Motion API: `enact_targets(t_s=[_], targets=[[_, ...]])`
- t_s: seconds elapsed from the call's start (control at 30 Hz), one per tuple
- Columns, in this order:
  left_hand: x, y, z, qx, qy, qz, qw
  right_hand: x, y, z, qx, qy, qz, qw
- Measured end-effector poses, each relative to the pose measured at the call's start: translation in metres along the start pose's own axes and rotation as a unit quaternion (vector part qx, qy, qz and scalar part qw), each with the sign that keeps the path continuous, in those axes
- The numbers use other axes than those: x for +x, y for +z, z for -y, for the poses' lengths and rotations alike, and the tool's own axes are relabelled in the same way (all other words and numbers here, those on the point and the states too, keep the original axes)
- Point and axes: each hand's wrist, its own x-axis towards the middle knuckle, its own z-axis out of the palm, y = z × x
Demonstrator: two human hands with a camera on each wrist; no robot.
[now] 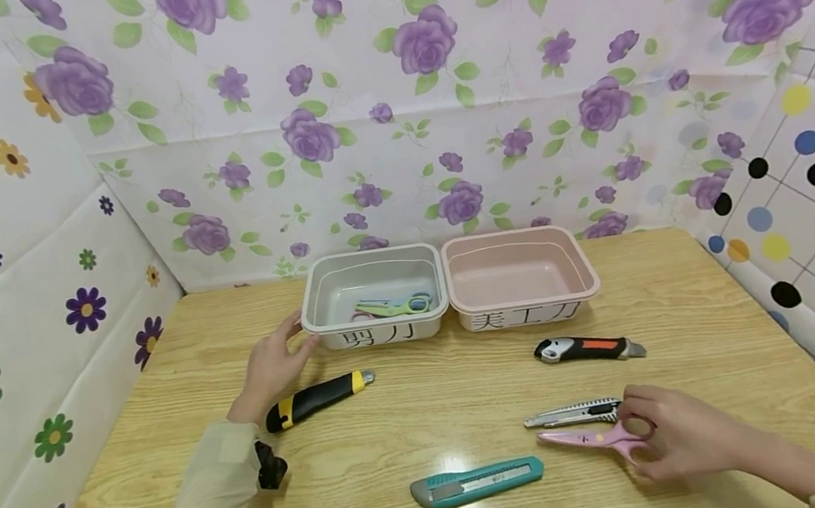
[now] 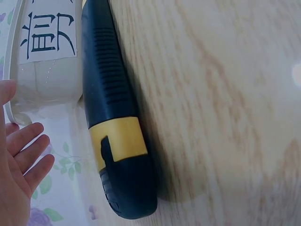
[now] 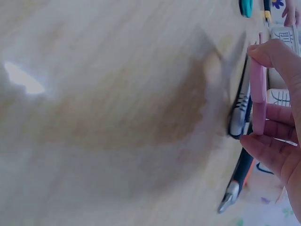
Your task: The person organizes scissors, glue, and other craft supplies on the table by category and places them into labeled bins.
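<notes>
My right hand (image 1: 688, 431) pinches pink scissors (image 1: 587, 436) by the handle loops, blades pointing left, with thumb and fingers on either side of the handles. Just behind the blades lies a silver utility knife (image 1: 573, 414), partly covered by the fingers. My left hand (image 1: 273, 370) rests at the front left corner of the white bin (image 1: 376, 324), its thumb at the rim and its other fingers loosely extended. Inside that bin lie green-handled scissors (image 1: 402, 306) and other scissors under them. A black and yellow utility knife (image 2: 113, 94) lies beside the left wrist.
A pink bin (image 1: 527, 305) stands right against the white one, both with labels in front. A black and orange utility knife (image 1: 588, 348) lies before it. Nearer the front edge is a teal utility knife (image 1: 479, 483). Patterned cloth walls (image 1: 397, 163) enclose the wooden table.
</notes>
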Motion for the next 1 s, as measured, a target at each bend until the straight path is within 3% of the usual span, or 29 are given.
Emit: enact_targets(t_s=[0.4, 0.63, 1.0], targets=[[-0.001, -0.002, 0.000, 0.003, -0.015, 0.009, 0.9998, 0.043, -0.018, -0.001, -0.011, -0.016, 0.030, 0.9993], [-0.001, -0.003, -0.001, 0.001, -0.013, 0.010, 0.9999, 0.067, -0.024, 0.000, -0.028, -0.046, 0.017, 0.9984], [0.000, -0.003, -0.002, 0.000, -0.012, 0.013, 0.9998, 0.104, -0.029, 0.003, -0.012, -0.057, 0.039, 0.9976]])
